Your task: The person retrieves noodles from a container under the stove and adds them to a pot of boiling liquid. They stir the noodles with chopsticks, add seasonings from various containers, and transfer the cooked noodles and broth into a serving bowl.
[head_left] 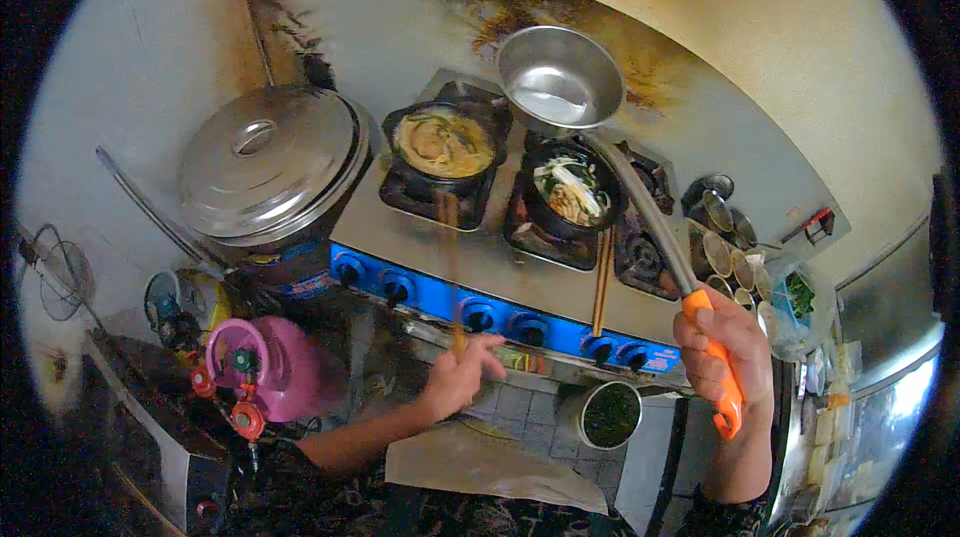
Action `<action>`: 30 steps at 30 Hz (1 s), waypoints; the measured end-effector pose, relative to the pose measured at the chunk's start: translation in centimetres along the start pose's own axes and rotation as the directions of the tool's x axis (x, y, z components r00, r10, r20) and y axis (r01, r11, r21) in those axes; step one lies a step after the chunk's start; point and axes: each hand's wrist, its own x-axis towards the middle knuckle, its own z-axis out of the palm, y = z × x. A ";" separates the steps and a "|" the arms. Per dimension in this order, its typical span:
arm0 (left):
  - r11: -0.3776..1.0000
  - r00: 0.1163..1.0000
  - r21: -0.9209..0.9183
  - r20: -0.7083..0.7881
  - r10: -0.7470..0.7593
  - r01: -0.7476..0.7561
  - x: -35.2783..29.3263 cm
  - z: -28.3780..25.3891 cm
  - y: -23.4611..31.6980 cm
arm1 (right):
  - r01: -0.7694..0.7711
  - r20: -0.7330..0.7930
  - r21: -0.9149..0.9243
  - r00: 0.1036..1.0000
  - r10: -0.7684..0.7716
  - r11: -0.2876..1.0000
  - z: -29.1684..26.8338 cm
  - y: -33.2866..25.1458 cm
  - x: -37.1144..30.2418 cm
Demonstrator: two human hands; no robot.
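My right hand is wrapped round the orange handle of a large steel ladle. Its deep round bowl is raised above the back of the stove, over the right pot. A pair of chopsticks, smeared by motion, runs from my left hand up to the front of the left black pot. Noodles in pale yellowish broth fill that pot. The right black pot contains white strips, dark greens and brownish pieces. Another pair of chopsticks leans at its front, apart from both hands.
A gas stove with blue knob panel stands before me. To its left are a big lidded steel pot and a pink gas cylinder. A container of chopped greens sits below the front edge. Several small cups stand at right.
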 end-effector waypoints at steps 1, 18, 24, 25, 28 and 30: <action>0.993 0.994 -0.104 -0.097 0.054 -0.064 -0.6 -1.2 1.9 | -0.020 0.020 0.011 1.000 0.020 1.000 1.3 0.0 0.6; 0.612 0.926 -0.727 -0.377 0.024 -0.312 -4.6 -21.9 14.1 | -0.415 0.402 -0.069 0.821 0.406 0.907 25.5 10.1 21.1; 0.564 0.958 -0.799 -0.282 -0.045 -0.208 -2.8 -27.0 13.9 | -0.387 0.450 -0.125 0.799 0.400 0.914 31.3 14.8 25.5; 0.563 0.966 -0.802 -0.256 -0.021 -0.200 -2.7 -27.7 13.8 | -0.380 0.438 -0.153 0.801 0.408 0.912 32.0 15.2 25.9; 0.573 0.975 -0.802 -0.219 -0.015 -0.172 -1.8 -28.4 14.5 | -0.134 0.559 -0.226 0.794 0.241 0.965 32.0 17.7 28.0; 0.576 0.970 -0.798 -0.241 -0.036 -0.177 -1.8 -28.8 14.8 | 0.470 0.626 -0.618 0.779 0.034 0.630 31.7 19.1 29.6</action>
